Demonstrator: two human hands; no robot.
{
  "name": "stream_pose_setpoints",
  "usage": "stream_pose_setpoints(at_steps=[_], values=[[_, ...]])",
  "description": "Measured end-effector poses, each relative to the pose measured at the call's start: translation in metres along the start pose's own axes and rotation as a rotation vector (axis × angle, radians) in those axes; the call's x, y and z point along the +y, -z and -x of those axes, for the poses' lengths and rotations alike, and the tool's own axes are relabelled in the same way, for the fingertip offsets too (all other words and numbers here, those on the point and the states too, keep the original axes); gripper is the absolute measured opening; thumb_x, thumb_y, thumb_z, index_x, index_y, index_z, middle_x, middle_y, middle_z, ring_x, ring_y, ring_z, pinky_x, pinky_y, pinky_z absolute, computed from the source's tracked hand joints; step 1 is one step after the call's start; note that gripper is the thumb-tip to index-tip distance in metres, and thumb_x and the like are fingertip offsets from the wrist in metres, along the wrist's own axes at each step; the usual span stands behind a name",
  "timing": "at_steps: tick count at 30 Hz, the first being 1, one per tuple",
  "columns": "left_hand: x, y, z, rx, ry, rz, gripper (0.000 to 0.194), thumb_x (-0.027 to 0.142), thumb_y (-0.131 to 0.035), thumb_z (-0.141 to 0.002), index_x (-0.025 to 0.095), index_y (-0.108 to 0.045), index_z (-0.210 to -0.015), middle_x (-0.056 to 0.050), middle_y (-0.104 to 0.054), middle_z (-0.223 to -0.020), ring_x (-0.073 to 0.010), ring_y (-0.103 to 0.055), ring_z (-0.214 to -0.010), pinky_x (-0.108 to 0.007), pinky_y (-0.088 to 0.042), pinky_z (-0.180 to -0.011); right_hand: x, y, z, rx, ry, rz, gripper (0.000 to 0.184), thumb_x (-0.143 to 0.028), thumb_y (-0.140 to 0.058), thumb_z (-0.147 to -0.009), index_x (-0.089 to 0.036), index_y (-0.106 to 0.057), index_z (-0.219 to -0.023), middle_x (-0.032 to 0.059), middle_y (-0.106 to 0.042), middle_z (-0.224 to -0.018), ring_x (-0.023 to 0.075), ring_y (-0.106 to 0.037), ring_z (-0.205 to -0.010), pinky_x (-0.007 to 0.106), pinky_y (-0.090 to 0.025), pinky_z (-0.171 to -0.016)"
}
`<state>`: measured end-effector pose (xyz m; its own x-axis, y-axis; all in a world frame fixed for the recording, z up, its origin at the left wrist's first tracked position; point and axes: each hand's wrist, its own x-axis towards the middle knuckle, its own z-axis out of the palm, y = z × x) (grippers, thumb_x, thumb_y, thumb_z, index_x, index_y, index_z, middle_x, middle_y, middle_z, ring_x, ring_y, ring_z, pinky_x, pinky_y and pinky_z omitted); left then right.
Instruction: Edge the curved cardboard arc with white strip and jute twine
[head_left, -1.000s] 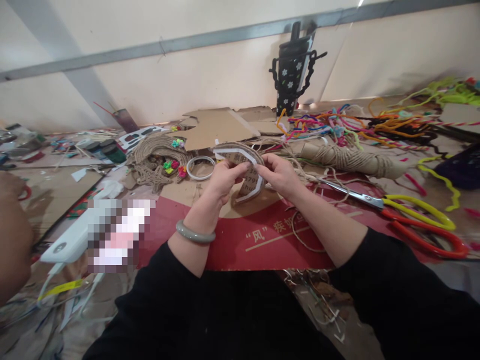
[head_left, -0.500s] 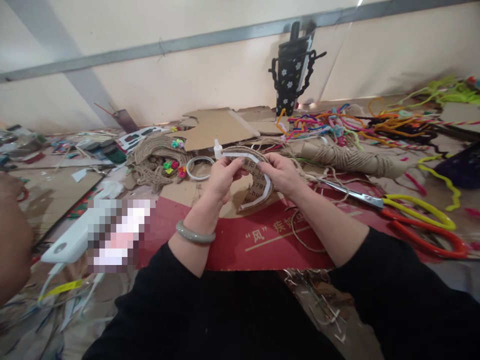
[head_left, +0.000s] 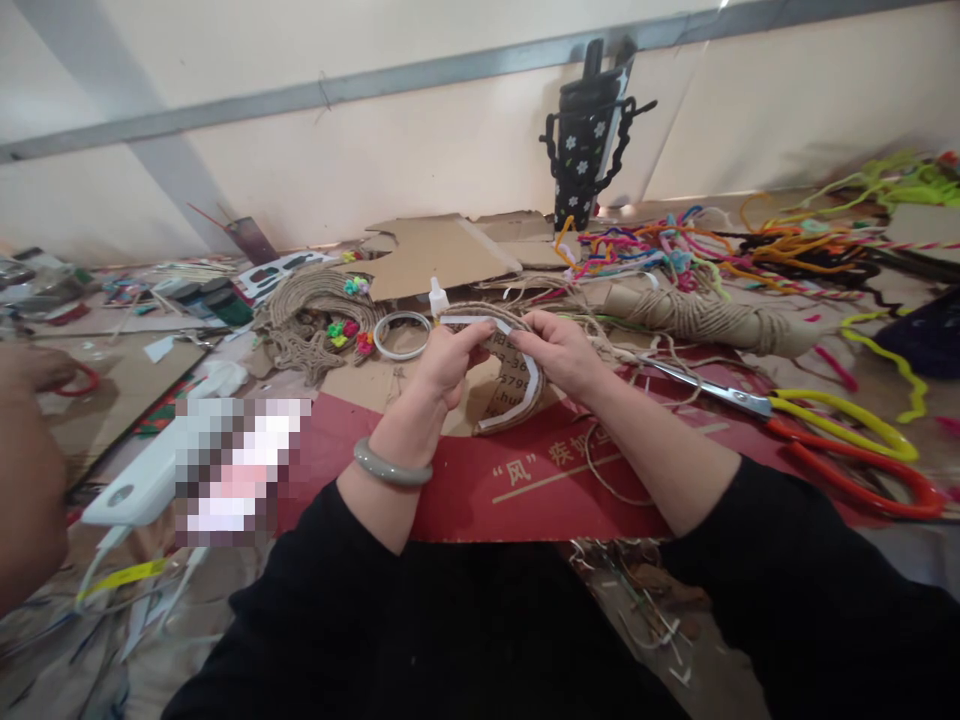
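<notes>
Curved cardboard piece, twine along outer edge, center of frame. Left hand pinches its upper left part, thumb on top; right hand grips its upper right. Lower end hangs below the fingers, over red cardboard.

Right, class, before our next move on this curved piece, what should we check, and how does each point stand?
1. Left hand gripping the C-shaped cardboard piece with white strip and twine edge: ok.
2. Right hand gripping it too: ok.
3. White nozzle bottle upright: ok.
4. Bottle's nozzle unblocked: cannot tell.
5. Long scissors with yellow and red handles free of brown twine: not ok, a strand crosses the blades.
</notes>
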<state>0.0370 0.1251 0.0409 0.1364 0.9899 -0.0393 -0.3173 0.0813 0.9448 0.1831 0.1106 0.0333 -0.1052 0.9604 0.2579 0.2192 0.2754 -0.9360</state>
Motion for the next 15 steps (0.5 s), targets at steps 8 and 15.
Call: stream_pose_setpoints(at_steps=[8,15], values=[[0.0043,0.0015,-0.0016,0.059,0.003,0.049,0.015,0.024,-0.071,-0.067,0.015,-0.062,-0.074,0.004,-0.061,-0.062,-0.0048,-0.053,-0.052,-0.017,-0.040,-0.053,0.0031,0.0015,-0.0018,0.060,-0.052,-0.077,0.025,-0.045,-0.057,-0.069,-0.020,-0.052,-0.070,-0.0033,-0.045,-0.062,0.0103,-0.037,-0.056,0.025,-0.029,-0.051],[0.0021,0.0001,-0.0009,0.000,0.010,-0.007,0.008,0.018,-0.068,-0.069,0.015,-0.063,-0.073,0.003,-0.062,-0.061,-0.0036,-0.053,-0.050,-0.017,-0.042,-0.056,0.0012,0.0031,-0.0033,0.045,-0.066,-0.118,0.031,-0.047,-0.059,-0.067,-0.019,-0.057,-0.078,-0.0015,-0.052,-0.069,0.0117,-0.042,-0.062,0.026,-0.035,-0.056]])
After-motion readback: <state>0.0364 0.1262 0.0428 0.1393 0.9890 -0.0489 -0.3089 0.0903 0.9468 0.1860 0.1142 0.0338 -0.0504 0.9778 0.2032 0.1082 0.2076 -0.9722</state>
